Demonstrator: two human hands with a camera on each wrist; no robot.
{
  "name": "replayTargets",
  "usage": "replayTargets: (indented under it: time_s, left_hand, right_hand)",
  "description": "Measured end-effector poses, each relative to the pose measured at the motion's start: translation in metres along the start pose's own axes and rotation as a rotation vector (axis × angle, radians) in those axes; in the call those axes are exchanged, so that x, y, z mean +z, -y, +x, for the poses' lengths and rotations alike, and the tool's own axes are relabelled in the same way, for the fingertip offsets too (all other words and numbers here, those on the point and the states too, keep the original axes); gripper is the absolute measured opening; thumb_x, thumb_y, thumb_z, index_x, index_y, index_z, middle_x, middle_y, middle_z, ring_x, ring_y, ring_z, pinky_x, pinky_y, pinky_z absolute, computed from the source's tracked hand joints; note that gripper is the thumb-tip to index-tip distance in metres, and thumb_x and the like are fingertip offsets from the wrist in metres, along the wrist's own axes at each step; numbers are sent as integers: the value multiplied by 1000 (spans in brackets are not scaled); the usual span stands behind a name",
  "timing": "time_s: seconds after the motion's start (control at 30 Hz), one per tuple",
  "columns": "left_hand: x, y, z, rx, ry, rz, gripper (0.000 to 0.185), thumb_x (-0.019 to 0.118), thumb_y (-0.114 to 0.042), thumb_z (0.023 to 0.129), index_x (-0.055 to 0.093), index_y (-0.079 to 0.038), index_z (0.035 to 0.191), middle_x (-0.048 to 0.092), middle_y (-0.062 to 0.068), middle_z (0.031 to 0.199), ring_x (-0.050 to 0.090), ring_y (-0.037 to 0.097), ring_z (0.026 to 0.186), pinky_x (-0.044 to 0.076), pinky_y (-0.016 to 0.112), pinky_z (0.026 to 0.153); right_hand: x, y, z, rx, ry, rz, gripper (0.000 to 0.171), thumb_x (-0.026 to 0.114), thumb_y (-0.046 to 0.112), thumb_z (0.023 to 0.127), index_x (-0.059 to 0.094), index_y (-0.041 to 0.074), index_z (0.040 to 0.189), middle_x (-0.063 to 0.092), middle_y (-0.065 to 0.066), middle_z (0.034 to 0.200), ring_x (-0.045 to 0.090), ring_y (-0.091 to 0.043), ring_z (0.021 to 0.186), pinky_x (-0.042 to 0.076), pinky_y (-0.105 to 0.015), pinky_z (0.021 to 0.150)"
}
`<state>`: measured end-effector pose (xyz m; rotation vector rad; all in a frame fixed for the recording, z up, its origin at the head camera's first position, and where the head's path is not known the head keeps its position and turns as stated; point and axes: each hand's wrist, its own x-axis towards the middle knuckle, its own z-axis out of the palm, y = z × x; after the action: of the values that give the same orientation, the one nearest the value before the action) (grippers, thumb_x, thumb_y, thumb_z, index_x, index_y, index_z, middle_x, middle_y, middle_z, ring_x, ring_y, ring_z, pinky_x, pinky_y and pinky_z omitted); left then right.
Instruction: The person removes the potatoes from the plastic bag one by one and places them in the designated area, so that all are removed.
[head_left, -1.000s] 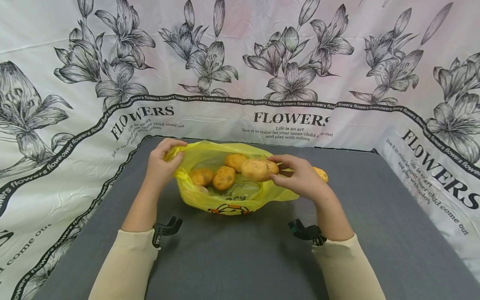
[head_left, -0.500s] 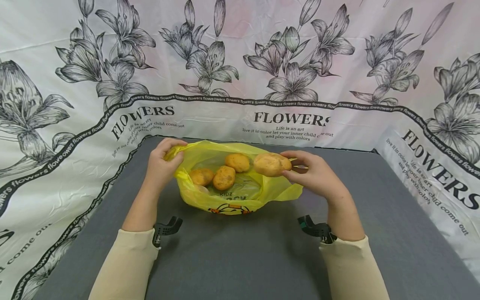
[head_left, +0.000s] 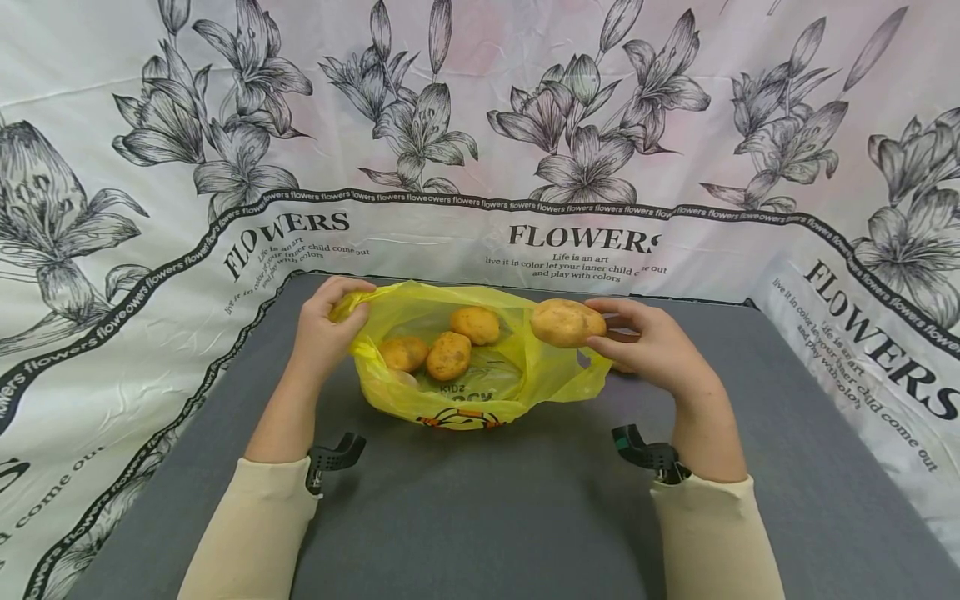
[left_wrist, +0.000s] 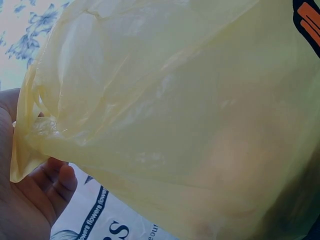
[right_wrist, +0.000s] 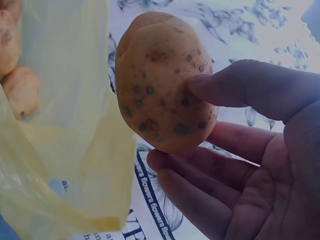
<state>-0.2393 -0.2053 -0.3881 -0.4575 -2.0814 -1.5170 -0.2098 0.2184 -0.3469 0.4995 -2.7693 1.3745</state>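
Note:
My right hand (head_left: 652,346) pinches a potato (head_left: 567,323) between thumb and fingers, over the right end of a yellow plastic bag (head_left: 457,408). Dark spots mark that potato (right_wrist: 165,85) in the right wrist view. My left hand (head_left: 327,321) grips the bag's left rim and holds its mouth wide. Inside the bag lie several potatoes, among them one in front (head_left: 448,357), one farther back (head_left: 475,325) and one at the left (head_left: 403,353). In the left wrist view the bag's wall (left_wrist: 165,110) hides its contents.
Part of another potato (head_left: 622,367) shows on the grey table (head_left: 480,517) behind my right hand, right of the bag. A white flower-printed cloth (head_left: 465,233) rises behind and at both sides of the table.
My right hand has moved right with the potato, from over the bag's interior to its right end. The left hand keeps its hold on the rim.

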Motion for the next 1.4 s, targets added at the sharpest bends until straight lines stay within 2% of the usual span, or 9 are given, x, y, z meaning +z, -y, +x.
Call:
replayTargets:
  time_s: [0.1, 0.17, 0.33, 0.77, 0.87, 1.0, 1.1, 1.33, 1.4]
  left_hand:
    - [0, 16, 3, -5, -2, -1, 23, 63, 7, 93, 72, 1, 113, 63, 14, 117, 53, 11, 110, 44, 21, 90]
    - [0, 19, 3, -5, 0, -1, 23, 65, 4, 93, 74, -2, 113, 64, 10, 117, 53, 11, 112, 44, 22, 91]
    - [-1, 18, 4, -5, 5, -7, 22, 66, -1, 94, 75, -6, 113, 64, 6, 118, 53, 12, 113, 45, 23, 91]
    - [0, 14, 3, -15, 2, 5, 22, 64, 2, 94, 74, -3, 114, 64, 8, 117, 53, 13, 108, 46, 21, 87]
    - [0, 1, 0, -16, 4, 7, 22, 63, 5, 93, 72, 2, 113, 63, 14, 117, 53, 12, 108, 45, 21, 87]
    - [0, -18, -3, -13, 11, 10, 21, 61, 8, 93, 70, 8, 112, 62, 20, 115, 53, 13, 106, 45, 21, 86]
    - [0, -19, -3, -12, 13, 16, 21, 60, 8, 93, 69, 9, 112, 62, 20, 116, 52, 14, 107, 45, 20, 85]
    - [1, 14, 2, -6, 0, 7, 23, 64, 4, 93, 74, -2, 113, 64, 11, 116, 53, 12, 108, 45, 21, 87]
    - [0, 18, 3, 3, -2, 9, 22, 65, 2, 93, 74, -4, 112, 65, 8, 115, 53, 12, 107, 46, 22, 86]
  right_hand:
    - [-4, -3, -1, 2, -8, -19, 57, 75, 29, 96, 56, 10, 146, 60, -17, 136, 59, -37, 126, 55, -27, 86]
    - [-6, -5, -2, 7, -15, -31, 58, 74, 29, 96, 55, 9, 147, 59, -18, 138, 59, -38, 126, 54, -26, 86]
    - [-13, -10, -5, 21, -32, -40, 60, 73, 29, 97, 53, 8, 149, 58, -21, 139, 56, -41, 128, 54, -20, 80]
    - [-30, -24, -9, 49, -74, -99, 60, 70, 27, 99, 50, 5, 151, 56, -23, 143, 53, -39, 132, 47, -15, 81]
    - [-33, -28, -11, 70, -80, -109, 59, 69, 26, 100, 49, 6, 151, 55, -22, 144, 52, -39, 133, 49, -21, 84]
    - [-38, -33, -13, 101, -91, -115, 59, 68, 23, 100, 47, 6, 153, 54, -24, 145, 51, -40, 134, 49, -42, 96]
    - [-41, -37, -15, 128, -108, -110, 59, 67, 22, 101, 46, 6, 153, 53, -26, 146, 50, -41, 135, 45, -54, 102]
    - [-50, -47, -19, 210, -137, -120, 63, 66, 24, 101, 42, 6, 156, 49, -30, 148, 45, -45, 137, 39, -63, 105]
    - [-53, -51, -20, 225, -142, -122, 63, 65, 24, 101, 41, 6, 157, 48, -31, 149, 44, -47, 137, 38, -65, 105]
